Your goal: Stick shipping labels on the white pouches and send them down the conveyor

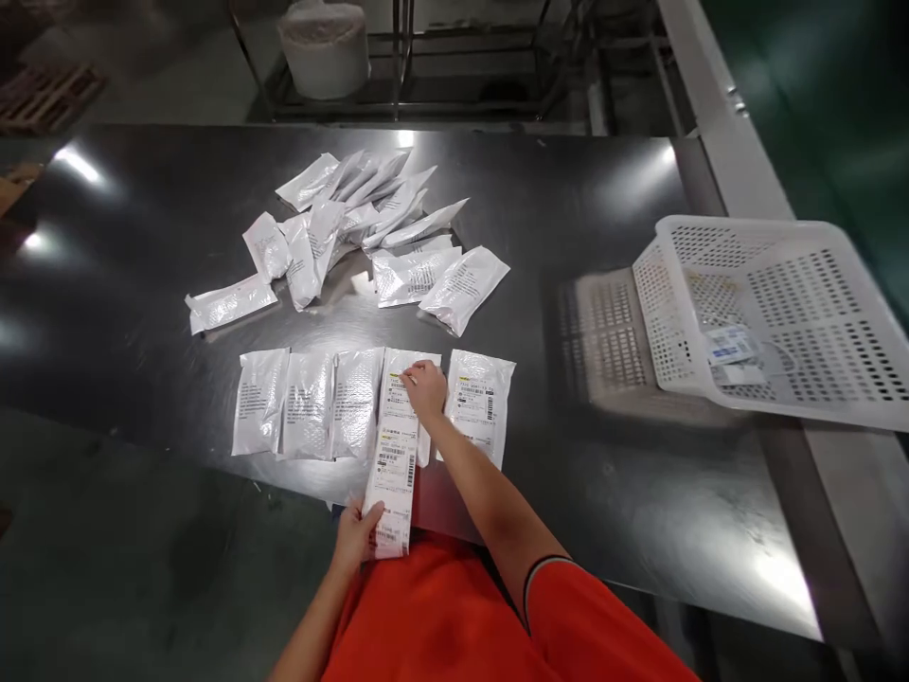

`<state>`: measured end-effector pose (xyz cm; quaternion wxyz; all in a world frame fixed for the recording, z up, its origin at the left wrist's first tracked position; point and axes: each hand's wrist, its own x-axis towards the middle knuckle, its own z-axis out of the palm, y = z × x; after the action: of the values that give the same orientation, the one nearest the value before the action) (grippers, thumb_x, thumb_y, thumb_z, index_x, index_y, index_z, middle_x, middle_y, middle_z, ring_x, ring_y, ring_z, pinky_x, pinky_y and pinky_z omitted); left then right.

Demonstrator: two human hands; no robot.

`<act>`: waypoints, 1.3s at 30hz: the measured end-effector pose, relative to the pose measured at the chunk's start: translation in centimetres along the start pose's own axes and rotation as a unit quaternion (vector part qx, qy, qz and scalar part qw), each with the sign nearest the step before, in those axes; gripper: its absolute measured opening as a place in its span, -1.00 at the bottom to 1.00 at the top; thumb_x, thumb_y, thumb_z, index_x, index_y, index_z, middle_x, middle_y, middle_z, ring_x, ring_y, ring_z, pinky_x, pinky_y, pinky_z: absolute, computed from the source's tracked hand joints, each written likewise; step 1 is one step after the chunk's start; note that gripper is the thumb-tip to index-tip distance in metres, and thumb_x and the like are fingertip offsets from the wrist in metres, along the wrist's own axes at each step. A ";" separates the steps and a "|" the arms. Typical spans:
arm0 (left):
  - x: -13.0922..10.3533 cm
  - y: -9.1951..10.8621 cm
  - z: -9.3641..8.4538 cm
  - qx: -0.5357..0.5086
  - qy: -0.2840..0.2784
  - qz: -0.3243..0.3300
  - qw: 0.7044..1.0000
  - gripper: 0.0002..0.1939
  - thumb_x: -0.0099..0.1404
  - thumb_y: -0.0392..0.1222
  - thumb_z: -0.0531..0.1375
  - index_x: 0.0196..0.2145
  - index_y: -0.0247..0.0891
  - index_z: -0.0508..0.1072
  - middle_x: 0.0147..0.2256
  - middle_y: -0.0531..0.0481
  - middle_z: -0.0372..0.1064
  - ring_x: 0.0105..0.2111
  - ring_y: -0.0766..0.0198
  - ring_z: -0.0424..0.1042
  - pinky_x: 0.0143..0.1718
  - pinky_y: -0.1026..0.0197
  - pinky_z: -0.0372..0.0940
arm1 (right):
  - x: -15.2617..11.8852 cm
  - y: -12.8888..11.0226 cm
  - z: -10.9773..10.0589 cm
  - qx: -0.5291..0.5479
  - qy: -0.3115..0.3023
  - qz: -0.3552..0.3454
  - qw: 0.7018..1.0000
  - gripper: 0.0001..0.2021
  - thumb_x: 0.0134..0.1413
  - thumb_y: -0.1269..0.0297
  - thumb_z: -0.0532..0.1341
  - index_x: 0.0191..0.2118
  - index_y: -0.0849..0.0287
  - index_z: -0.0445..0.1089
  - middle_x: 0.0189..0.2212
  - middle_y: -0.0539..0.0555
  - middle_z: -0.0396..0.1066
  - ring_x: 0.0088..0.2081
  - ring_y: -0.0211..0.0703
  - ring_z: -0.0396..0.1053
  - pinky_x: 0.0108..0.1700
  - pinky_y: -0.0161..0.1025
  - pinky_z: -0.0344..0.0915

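A strip of printed shipping labels [393, 474] runs from my left hand [355, 535] at the table's front edge up over a white bubble mailer. My left hand is closed on the strip's lower end, thumb on top. Over that mailer [430, 363], my right hand [426, 388] pinches the upper part of the strip. To its right lies a mailer [477, 403] with a label on its face. Left of the strip, three mailers lie side by side: one at the end [259, 403], one in the middle [308, 405] and one nearest the strip [355, 403].
A loose pile of white mailers [323, 237] is farther back on the metal table [568, 530]. At the right stands a white perforated basket [671, 313] with small items [731, 346] inside. Behind the table are a metal rack [469, 57] and a large white roll [325, 57].
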<state>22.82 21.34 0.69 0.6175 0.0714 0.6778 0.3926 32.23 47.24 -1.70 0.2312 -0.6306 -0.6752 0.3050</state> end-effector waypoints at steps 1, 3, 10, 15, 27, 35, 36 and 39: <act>-0.5 -0.5 -0.6 0.016 -0.014 -0.003 1.000 -0.47 -0.16 0.25 0.39 -0.51 -0.32 0.49 -0.63 0.00 0.45 -0.63 0.22 0.41 -0.53 0.17 0.35 | -0.1 0.2 0.3 -0.015 0.005 -0.003 1.000 -0.77 0.16 0.21 0.13 -0.29 0.13 0.54 -0.10 0.17 0.41 -0.06 0.04 0.26 0.04 -0.03 0.16; -2.0 -1.4 -1.7 0.055 -0.048 0.001 0.997 -0.51 -0.15 0.22 0.40 -0.58 -0.32 0.50 -0.62 -0.03 0.47 -0.58 0.17 0.44 -0.47 0.14 0.37 | -0.7 0.4 0.8 -0.059 0.030 0.002 0.998 -0.65 0.22 0.16 0.07 -0.01 0.16 0.45 0.04 0.23 0.34 0.02 0.12 0.22 0.07 0.05 0.13; -6.5 0.6 -4.6 0.148 -0.028 0.082 0.985 -0.53 0.14 0.17 0.25 -0.24 -0.30 0.60 -0.19 -0.18 0.60 -0.11 -0.10 0.51 -0.01 -0.03 0.35 | -4.8 -0.4 3.6 -0.200 -0.084 -0.127 0.968 -0.39 0.29 0.17 -0.08 0.37 0.33 -0.09 0.37 0.28 -0.14 0.38 0.15 -0.29 0.34 0.17 -0.33; -5.1 3.8 -5.6 0.159 -0.018 0.132 0.978 -0.58 0.18 0.09 0.24 -0.17 -0.30 0.59 -0.12 -0.17 0.58 -0.08 -0.07 0.50 0.00 -0.01 0.35 | -5.2 1.8 1.7 -0.236 -0.146 -0.209 0.938 -0.41 0.30 0.13 -0.11 0.38 0.20 -0.09 0.39 0.16 -0.20 0.40 0.05 -0.34 0.36 0.13 -0.37; -4.2 6.2 -5.7 0.145 -0.076 0.188 0.969 -0.57 0.18 0.11 0.22 -0.17 -0.28 0.58 -0.13 -0.16 0.58 -0.12 -0.01 0.51 -0.01 0.01 0.35 | -10.8 -4.5 -1.8 0.155 -0.231 -0.045 0.960 -0.55 0.29 0.19 -0.10 0.23 0.09 0.18 0.09 0.17 0.37 0.08 -0.04 0.33 0.11 -0.01 0.27; -2.3 6.0 -7.7 0.174 -0.019 0.187 0.967 -0.45 0.17 0.10 0.22 0.02 -0.28 0.45 0.06 -0.24 0.43 0.07 -0.02 0.38 0.13 0.00 0.21 | -12.5 -11.1 -2.3 0.256 -0.240 0.048 0.935 -0.89 -0.08 0.17 0.27 -0.43 0.07 0.45 -0.39 0.00 0.48 -0.26 -0.08 0.41 -0.14 -0.17 0.30; -1.9 6.7 -7.5 0.142 0.004 0.196 0.970 -0.42 0.13 0.08 0.27 0.05 -0.26 0.41 0.08 -0.22 0.41 0.09 0.00 0.37 0.12 0.02 0.21 | -12.9 -11.2 -2.3 0.249 -0.247 0.044 0.935 -0.89 -0.08 0.17 0.26 -0.43 0.06 0.46 -0.40 0.00 0.49 -0.28 -0.08 0.41 -0.17 -0.17 0.29; -0.4 9.5 -6.5 0.035 -0.027 0.189 0.981 -0.59 0.04 0.05 0.34 -0.23 -0.28 0.49 -0.25 -0.06 0.53 -0.22 0.16 0.48 -0.14 0.19 0.33 | -13.5 -11.0 -2.0 0.223 -0.237 0.027 0.945 -0.86 -0.01 0.14 0.23 -0.37 0.03 0.48 -0.39 -0.01 0.50 -0.31 -0.08 0.41 -0.20 -0.17 0.29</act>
<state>13.43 24.73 6.48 0.5470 0.2307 0.6487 0.4761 27.14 33.90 8.44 0.1910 -0.4906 -0.6080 0.5943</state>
